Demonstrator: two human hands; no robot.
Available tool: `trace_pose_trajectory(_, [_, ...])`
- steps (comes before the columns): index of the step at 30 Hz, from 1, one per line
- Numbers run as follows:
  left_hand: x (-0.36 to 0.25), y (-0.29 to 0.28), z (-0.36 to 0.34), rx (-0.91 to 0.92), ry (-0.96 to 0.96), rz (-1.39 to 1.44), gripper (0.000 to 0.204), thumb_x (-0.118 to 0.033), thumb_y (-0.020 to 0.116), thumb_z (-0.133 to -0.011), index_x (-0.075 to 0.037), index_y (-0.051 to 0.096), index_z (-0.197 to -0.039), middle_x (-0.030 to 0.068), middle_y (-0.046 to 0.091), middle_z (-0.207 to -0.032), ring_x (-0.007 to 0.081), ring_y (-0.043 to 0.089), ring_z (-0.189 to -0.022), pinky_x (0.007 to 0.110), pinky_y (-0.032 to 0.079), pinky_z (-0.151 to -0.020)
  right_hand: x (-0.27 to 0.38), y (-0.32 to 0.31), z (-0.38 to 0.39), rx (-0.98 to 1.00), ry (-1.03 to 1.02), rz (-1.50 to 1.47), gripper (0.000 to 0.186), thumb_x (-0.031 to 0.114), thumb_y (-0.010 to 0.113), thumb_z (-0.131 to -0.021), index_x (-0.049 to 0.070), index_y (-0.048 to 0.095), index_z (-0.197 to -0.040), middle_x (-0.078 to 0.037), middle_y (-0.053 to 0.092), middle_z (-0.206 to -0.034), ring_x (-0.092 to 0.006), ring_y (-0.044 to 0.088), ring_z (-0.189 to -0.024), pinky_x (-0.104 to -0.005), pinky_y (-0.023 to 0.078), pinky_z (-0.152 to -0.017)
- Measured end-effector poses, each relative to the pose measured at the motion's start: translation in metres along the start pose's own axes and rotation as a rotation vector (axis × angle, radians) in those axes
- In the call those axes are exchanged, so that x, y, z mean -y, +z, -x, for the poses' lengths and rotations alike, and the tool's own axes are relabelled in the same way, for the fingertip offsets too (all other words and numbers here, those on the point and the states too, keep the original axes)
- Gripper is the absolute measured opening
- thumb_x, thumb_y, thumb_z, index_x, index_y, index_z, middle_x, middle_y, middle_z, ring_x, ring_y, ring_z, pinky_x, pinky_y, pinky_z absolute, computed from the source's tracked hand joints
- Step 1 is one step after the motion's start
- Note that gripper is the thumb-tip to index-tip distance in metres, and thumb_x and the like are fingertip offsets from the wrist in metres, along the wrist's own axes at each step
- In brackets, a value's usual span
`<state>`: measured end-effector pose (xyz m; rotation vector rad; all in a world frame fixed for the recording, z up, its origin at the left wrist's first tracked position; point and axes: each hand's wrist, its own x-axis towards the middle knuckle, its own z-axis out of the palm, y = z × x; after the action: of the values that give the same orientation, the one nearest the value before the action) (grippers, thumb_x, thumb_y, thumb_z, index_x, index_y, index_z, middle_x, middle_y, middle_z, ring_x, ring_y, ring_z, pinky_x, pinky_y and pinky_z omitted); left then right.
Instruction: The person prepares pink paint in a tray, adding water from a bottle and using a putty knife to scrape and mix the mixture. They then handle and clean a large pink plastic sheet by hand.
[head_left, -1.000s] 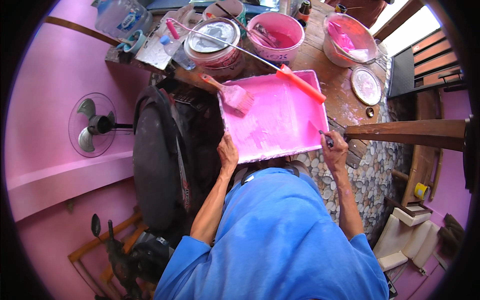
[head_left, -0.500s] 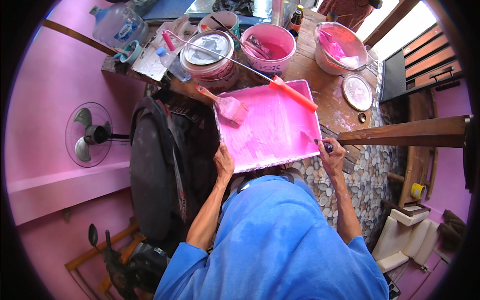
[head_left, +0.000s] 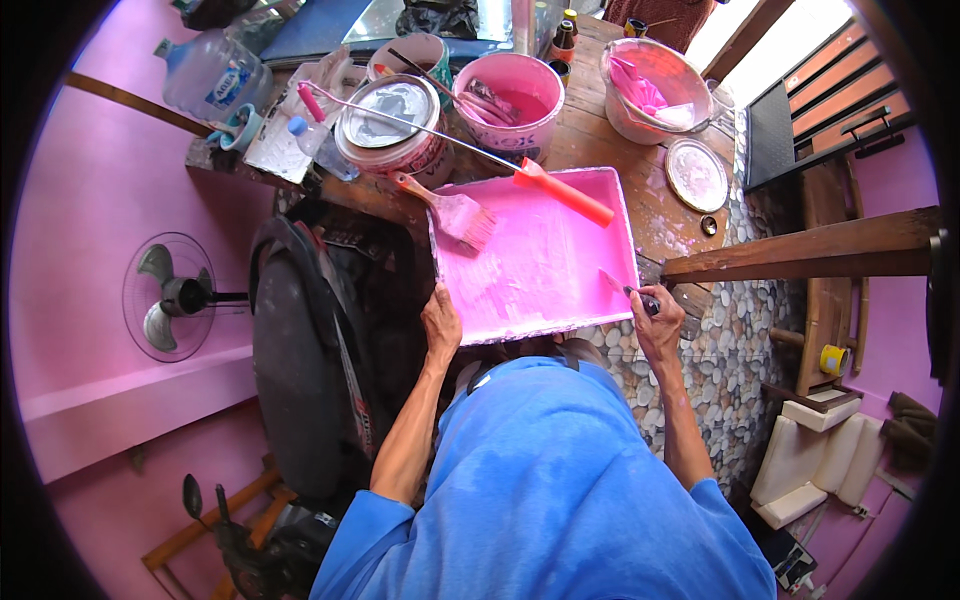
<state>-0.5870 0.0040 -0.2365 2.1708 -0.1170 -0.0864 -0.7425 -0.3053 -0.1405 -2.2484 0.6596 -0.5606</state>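
A pink paint-coated tray (head_left: 530, 300) sits on the front edge of the wooden table. My left hand (head_left: 441, 320) grips its near left side. My right hand (head_left: 660, 322) is closed on a putty knife (head_left: 644, 298) with a dark handle, its blade down in the tray's right part. A paint-stained brush (head_left: 460, 215) lies across the tray's left corner. A paint roller's orange handle (head_left: 565, 195) rests across the back of the tray, its long rod reaching over the cans behind.
Behind stand a lidded can (head_left: 390, 140), pink bucket (head_left: 517, 140), large bucket (head_left: 630, 120), loose lid (head_left: 696, 175) and bottles (head_left: 566, 45). A dark motorbike (head_left: 300, 350) is at left, a wall fan (head_left: 170, 295) beyond. A wooden beam (head_left: 800, 250) juts at right. A person (head_left: 670, 20) is at the back.
The view has shifted, so the tray, hands and table items sit further left in the picture. The knife blade is further left in the tray than a second ago.
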Motion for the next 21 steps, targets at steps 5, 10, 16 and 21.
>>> trace_pose_trajectory(5, [-0.011, -0.002, -0.014, 0.046, 0.005, -0.006, 0.055, -0.039, 0.03, -0.101, 0.009, 0.056, -0.094, 0.0332, 0.057, -0.085, 0.0503, 0.054, -0.086, 0.048, 0.043, -0.072, 0.001, -0.001, 0.004, -0.033, 0.012, -0.013, 0.015, 0.013, 0.068, -0.08, -0.001, 0.063, -0.081, -0.015, 0.062, -0.072, -0.0261, 0.063, -0.064, -0.0344, 0.049, -0.06])
trace_pose_trajectory(10, [-0.012, 0.003, -0.033, 0.032, 0.104, 0.005, 0.055, -0.038, 0.029, -0.101, 0.009, 0.057, -0.092, 0.0328, 0.057, -0.082, 0.0506, 0.055, -0.084, 0.05, 0.043, -0.069, 0.001, 0.0, 0.007, -0.06, 0.024, -0.015, 0.014, 0.012, 0.068, -0.079, -0.001, 0.063, -0.081, -0.015, 0.062, -0.073, -0.0274, 0.063, -0.065, -0.0351, 0.049, -0.061])
trace_pose_trajectory(16, [-0.013, 0.007, -0.063, 0.108, 0.131, -0.043, 0.054, -0.036, 0.029, -0.101, 0.008, 0.057, -0.092, 0.0329, 0.058, -0.084, 0.05, 0.055, -0.085, 0.05, 0.043, -0.069, -0.001, 0.0, 0.005, -0.064, 0.041, -0.013, 0.015, 0.012, 0.069, -0.078, -0.001, 0.063, -0.082, -0.015, 0.062, -0.074, -0.0288, 0.063, -0.067, -0.0355, 0.05, -0.063])
trace_pose_trajectory(21, [-0.005, 0.007, -0.08, 0.166, 0.157, -0.104, 0.055, -0.037, 0.028, -0.101, 0.007, 0.058, -0.089, 0.033, 0.058, -0.084, 0.0509, 0.055, -0.085, 0.051, 0.042, -0.069, 0.0, 0.001, 0.005, -0.037, 0.043, -0.023, 0.015, 0.011, 0.068, -0.078, -0.001, 0.063, -0.083, -0.015, 0.063, -0.076, -0.0292, 0.064, -0.069, -0.0362, 0.05, -0.065])
